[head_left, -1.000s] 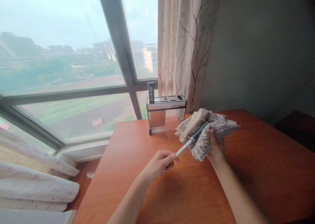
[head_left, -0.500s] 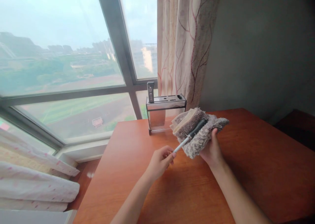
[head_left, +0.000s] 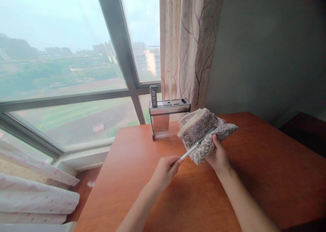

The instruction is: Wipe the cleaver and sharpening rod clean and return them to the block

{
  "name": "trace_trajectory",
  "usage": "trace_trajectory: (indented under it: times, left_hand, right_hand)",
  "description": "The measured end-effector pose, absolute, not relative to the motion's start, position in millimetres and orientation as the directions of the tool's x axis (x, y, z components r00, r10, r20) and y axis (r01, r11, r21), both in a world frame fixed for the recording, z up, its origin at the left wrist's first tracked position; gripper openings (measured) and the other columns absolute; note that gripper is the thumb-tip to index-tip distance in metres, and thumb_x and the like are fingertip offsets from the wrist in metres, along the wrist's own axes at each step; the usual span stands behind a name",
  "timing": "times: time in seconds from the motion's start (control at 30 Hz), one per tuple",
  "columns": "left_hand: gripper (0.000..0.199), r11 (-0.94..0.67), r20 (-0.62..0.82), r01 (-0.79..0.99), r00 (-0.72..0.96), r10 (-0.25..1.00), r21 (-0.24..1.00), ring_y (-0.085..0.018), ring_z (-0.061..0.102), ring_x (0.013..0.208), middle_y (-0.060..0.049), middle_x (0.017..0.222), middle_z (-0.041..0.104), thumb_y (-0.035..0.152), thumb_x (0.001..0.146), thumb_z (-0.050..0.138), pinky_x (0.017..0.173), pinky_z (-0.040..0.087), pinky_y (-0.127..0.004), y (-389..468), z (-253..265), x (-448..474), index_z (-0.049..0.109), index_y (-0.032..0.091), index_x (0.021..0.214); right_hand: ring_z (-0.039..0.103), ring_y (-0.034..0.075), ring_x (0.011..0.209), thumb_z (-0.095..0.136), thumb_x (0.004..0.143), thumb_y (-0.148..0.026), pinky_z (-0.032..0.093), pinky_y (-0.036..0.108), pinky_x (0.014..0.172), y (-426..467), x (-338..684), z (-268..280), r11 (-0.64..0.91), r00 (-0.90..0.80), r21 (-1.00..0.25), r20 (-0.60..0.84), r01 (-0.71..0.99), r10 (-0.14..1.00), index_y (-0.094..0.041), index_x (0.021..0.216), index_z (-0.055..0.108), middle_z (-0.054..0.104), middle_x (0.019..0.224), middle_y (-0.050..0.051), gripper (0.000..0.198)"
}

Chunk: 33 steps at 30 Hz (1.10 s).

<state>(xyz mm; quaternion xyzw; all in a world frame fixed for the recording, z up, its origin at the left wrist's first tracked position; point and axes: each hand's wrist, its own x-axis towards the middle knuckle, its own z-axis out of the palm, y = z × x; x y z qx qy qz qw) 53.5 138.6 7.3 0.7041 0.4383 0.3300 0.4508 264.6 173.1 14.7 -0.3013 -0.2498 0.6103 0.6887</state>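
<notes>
My left hand (head_left: 164, 172) pinches the tip end of a sharpening steel (head_left: 189, 152), which has a pale metal rod and a dark handle. A fluffy grey towel (head_left: 197, 128) is folded around that handle, so most of it is hidden. From below and the right, my right hand (head_left: 219, 155) grips the towel, its thumb pressing on the near fold. Both hands hold the steel and towel tilted above the table.
Behind the towel, a clear-sided knife block (head_left: 169, 110) stands on the brown wooden table (head_left: 132, 177). One black-handled knife (head_left: 154, 96) sits upright in its left end. A window (head_left: 76, 69) and a patterned curtain (head_left: 188, 38) are beyond.
The towel's upper fold has come down over the steel's handle, which now shows less. My right thumb has shifted slightly left onto the towel. The view has moved a little.
</notes>
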Motion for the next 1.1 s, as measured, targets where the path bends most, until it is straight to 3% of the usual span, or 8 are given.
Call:
trace_trajectory:
  times: [0.13,0.27,0.43,0.67,0.8,0.93,1.1]
  left_hand:
    - [0.043,-0.18,0.026,0.309,0.444,0.896,0.934,-0.011,0.039,0.052,0.002,0.053,0.046,0.047,0.09,0.042,0.052,0.03,-0.023,138.4,10.1,52.7,0.067,0.013,0.081]
    - [0.037,-0.238,0.072,0.377,0.404,0.912,0.895,-0.013,0.044,0.055,0.0,0.058,0.052,0.042,0.092,0.042,0.055,0.031,-0.023,138.1,9.7,55.3,0.065,0.016,0.081]
    - [0.02,-0.369,0.269,0.56,0.256,0.929,0.741,-0.014,0.047,0.063,-0.003,0.071,0.058,0.037,0.086,0.055,0.059,0.032,-0.023,139.6,5.5,55.2,0.064,0.019,0.082]
    - [0.03,-0.407,0.287,0.564,0.294,0.912,0.718,-0.013,0.045,0.059,-0.001,0.063,0.052,0.039,0.091,0.047,0.057,0.031,-0.023,141.2,5.7,50.0,0.065,0.018,0.08]
    - [0.035,-0.368,0.246,0.513,0.291,0.924,0.775,-0.012,0.043,0.056,0.0,0.059,0.05,0.04,0.091,0.045,0.055,0.031,-0.022,141.0,6.0,50.4,0.062,0.016,0.073]
    - [0.04,-0.29,0.185,0.428,0.269,0.945,0.856,-0.01,0.043,0.053,0.001,0.056,0.052,0.043,0.091,0.044,0.053,0.031,-0.022,141.0,5.0,51.1,0.063,0.015,0.072]
    - [0.046,-0.112,-0.013,0.327,0.359,0.933,0.938,-0.009,0.039,0.047,0.001,0.051,0.052,0.051,0.088,0.046,0.048,0.029,-0.022,140.1,9.8,50.2,0.069,0.012,0.08]
  right_hand:
    - [0.06,0.026,0.111,0.075,0.067,-0.05,0.05,0.043,0.092,174.5,260.5,14.0,0.126,0.173,-0.749,0.015,-0.65,0.985,-0.03,0.111,0.062,0.068,0.115,0.001,0.05]
    - [0.061,0.024,0.107,0.076,0.067,-0.044,0.049,0.04,0.091,179.2,255.0,11.7,0.257,0.375,-0.797,0.041,-0.546,0.926,-0.024,0.117,0.059,0.069,0.11,0.003,0.057]
    - [0.066,0.023,0.091,0.073,0.068,-0.047,0.052,0.034,0.077,183.1,258.1,2.4,0.325,0.562,-0.889,0.097,-0.322,0.822,-0.02,0.099,0.067,0.072,0.096,0.005,0.041]
    - [0.065,0.027,0.084,0.074,0.067,-0.047,0.049,0.037,0.073,184.5,267.8,-6.5,0.283,0.616,-0.951,0.149,-0.126,0.773,-0.016,0.085,0.07,0.073,0.089,0.009,0.036]
    - [0.066,0.027,0.088,0.076,0.066,-0.045,0.05,0.038,0.076,185.4,264.8,-2.8,0.3,0.618,-0.942,0.146,-0.153,0.773,-0.014,0.089,0.07,0.073,0.094,0.01,0.039]
    - [0.064,0.026,0.098,0.077,0.066,-0.041,0.051,0.038,0.082,184.3,258.6,4.1,0.314,0.575,-0.899,0.088,-0.306,0.814,-0.017,0.102,0.067,0.072,0.104,0.007,0.045]
    - [0.061,0.025,0.109,0.071,0.07,-0.053,0.052,0.042,0.087,176.8,265.9,8.9,0.194,0.279,-0.764,0.019,-0.615,0.96,-0.031,0.11,0.064,0.067,0.118,0.0,0.047]
